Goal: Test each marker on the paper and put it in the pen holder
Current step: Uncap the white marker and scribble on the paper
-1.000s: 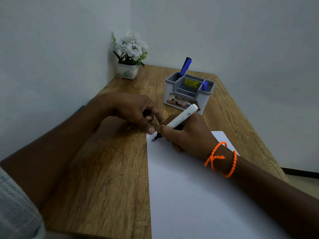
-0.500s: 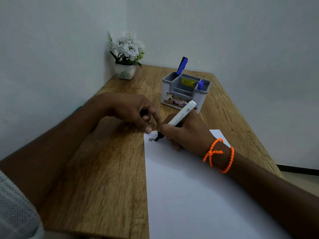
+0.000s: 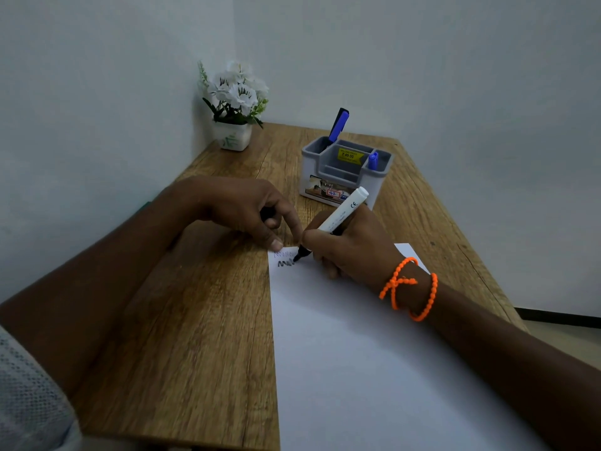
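While your right hand (image 3: pixel 344 245) grips the white marker (image 3: pixel 335 219), its black tip touches the paper (image 3: pixel 374 369) just below your left hand's (image 3: pixel 247 209) fingertip, and the dark zigzag (image 3: pixel 286 264) is longer than half a second ago. It writes, so it looks ready for capping. Your left hand curls round something dark, likely the cap, and pins the sheet's corner. Beyond both hands, the holder (image 3: pixel 344 177) has blue markers (image 3: pixel 338 125) in it.

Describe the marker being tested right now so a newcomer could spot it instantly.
Start at the white paper on the wooden table. At its far corner, the right hand grips a white-barrelled marker, black tip on the sheet. The blue-capped markers stand in the grey holder.
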